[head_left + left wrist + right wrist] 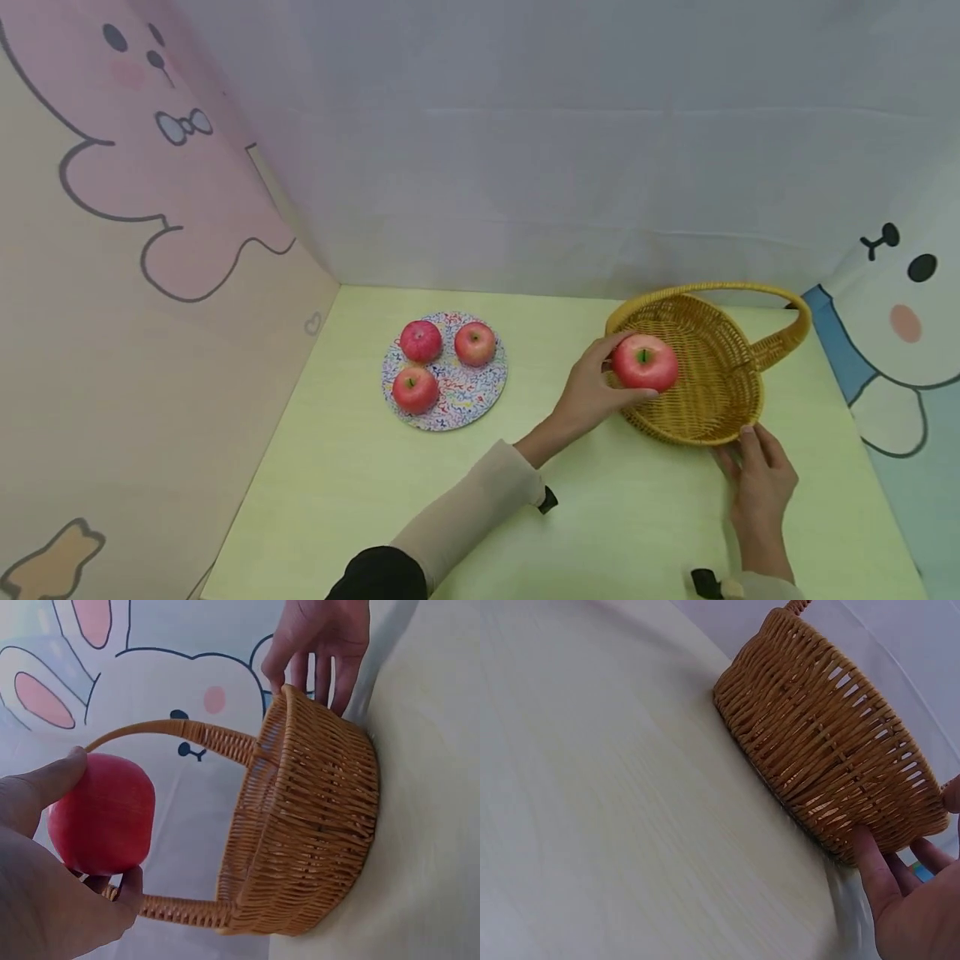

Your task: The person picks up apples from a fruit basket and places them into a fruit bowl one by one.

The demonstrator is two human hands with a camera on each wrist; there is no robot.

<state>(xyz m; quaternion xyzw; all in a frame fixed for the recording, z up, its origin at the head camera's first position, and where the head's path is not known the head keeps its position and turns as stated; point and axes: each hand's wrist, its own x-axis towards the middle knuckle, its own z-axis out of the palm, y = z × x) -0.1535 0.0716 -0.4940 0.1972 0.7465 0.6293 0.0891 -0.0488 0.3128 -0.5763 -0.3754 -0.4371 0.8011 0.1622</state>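
Note:
My left hand grips a red apple between thumb and fingers, above the left part of a wicker basket. In the left wrist view the apple is apart from the basket. At the basket's near right side, my right hand pinches the rim, thumb on top and fingers against the outer wall. The right wrist view shows those fingers touching the weave. Inside, the visible part of the basket holds nothing; the apple and left hand hide its left part.
A round patterned plate with three red apples lies on the table to the left. The basket's tall handle arches over its far side. A pale curtain-like wall stands behind, with cartoon-printed panels at the sides.

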